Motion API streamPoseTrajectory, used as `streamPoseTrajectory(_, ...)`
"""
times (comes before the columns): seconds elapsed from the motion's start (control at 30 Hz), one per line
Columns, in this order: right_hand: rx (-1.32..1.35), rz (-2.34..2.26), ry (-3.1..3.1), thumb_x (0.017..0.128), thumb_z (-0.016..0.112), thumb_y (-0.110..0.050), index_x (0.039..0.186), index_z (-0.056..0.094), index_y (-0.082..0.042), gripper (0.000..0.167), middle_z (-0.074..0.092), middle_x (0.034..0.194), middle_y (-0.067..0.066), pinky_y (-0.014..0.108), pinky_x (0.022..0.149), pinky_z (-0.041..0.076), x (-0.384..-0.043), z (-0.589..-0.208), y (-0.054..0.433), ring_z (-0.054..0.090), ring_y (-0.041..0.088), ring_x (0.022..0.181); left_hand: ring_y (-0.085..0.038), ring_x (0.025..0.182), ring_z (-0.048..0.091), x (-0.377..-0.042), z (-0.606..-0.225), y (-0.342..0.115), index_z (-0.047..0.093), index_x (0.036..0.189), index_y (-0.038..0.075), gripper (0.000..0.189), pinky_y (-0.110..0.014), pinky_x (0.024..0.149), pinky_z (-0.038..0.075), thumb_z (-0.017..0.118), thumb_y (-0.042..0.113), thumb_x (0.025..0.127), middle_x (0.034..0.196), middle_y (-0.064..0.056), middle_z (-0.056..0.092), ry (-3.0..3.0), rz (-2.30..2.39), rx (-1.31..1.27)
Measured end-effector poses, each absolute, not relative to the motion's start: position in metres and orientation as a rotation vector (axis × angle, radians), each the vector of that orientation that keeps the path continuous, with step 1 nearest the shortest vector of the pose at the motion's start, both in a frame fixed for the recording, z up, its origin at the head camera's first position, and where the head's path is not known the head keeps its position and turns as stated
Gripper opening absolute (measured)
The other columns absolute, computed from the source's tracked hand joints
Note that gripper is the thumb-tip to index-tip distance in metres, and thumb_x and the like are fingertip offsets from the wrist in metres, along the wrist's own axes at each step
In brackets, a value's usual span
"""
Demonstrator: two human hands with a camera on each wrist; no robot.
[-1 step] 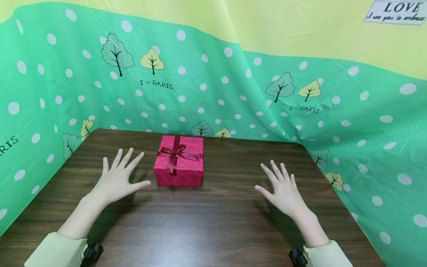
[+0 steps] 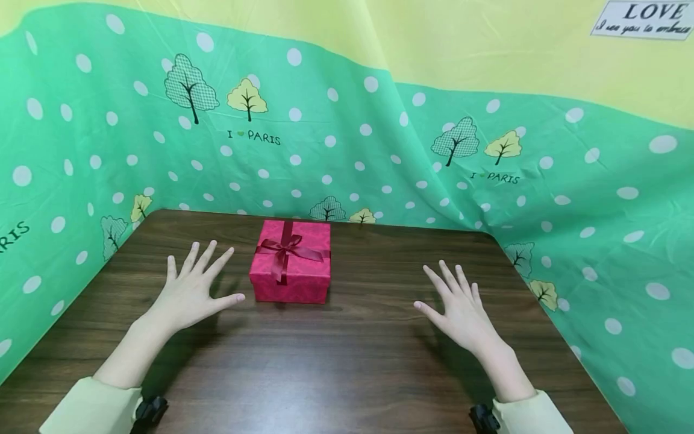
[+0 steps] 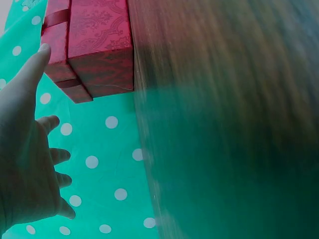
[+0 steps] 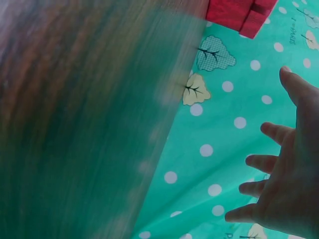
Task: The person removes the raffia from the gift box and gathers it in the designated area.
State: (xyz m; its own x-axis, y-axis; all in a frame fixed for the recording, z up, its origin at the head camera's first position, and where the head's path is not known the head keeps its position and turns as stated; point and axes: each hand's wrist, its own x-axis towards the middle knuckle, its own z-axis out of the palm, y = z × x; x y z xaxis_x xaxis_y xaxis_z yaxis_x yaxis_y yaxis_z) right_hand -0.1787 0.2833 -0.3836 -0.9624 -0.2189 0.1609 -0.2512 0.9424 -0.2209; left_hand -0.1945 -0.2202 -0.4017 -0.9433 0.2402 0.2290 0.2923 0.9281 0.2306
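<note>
A red gift box with a dark red ribbon bow sits lidded on the brown wooden table, left of the middle. To its left, my left hand is held with fingers spread; its thumb points toward the box with a small gap between them. My right hand is farther off, on the right side, fingers spread too and holding nothing. In the left wrist view the box appears beyond the left thumb. Only a corner of the box shows in the right wrist view.
A green and yellow curtain with white dots and printed trees hangs along the table's back and both sides. A white sign reading LOVE is at the upper right. Dark wrist devices sit at both sleeve cuffs.
</note>
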Motion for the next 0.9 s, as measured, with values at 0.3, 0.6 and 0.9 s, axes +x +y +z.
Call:
streamPoseTrajectory(0.3, 0.371, 0.385, -2.957, 0.088, 0.055, -0.057, 0.151, 0.017, -0.032, 0.078, 0.014, 0.157, 0.014, 0.072, 0.103, 0.009, -0.177, -0.384, 0.281, 0.000, 0.039, 0.144, -0.044, 0.143, -0.002, -0.195, -0.401, -0.220, 0.009, 0.152, 0.032, 0.096, -0.075, 0.099, -0.008, 0.053, 0.073, 0.078, 0.157, -0.017, 0.010, -2.897, -0.401, -0.409)
streamPoseTrajectory(0.6, 0.391, 0.404, -2.931, 0.087, 0.054, -0.061, 0.151, 0.017, -0.034, 0.079, 0.011, 0.158, 0.009, 0.070, 0.105, 0.010, -0.182, -0.381, 0.277, 0.001, 0.036, 0.145, -0.040, 0.144, -0.005, -0.197, -0.398, -0.220, 0.009, 0.152, 0.032, 0.096, -0.074, 0.100, -0.009, 0.054, 0.073, 0.078, 0.158, -0.014, 0.008, -2.898, -0.388, -0.406)
streamPoseTrajectory(0.9, 0.438, 0.414, -2.875, 0.085, 0.055, -0.062, 0.151, 0.019, -0.031, 0.081, 0.013, 0.158, 0.009, 0.069, 0.105, 0.013, -0.188, -0.368, 0.263, 0.003, 0.034, 0.145, -0.037, 0.144, -0.007, -0.200, -0.388, -0.217, 0.011, 0.152, 0.031, 0.097, -0.071, 0.103, -0.011, 0.055, 0.073, 0.077, 0.159, -0.013, 0.006, -2.893, -0.410, -0.401)
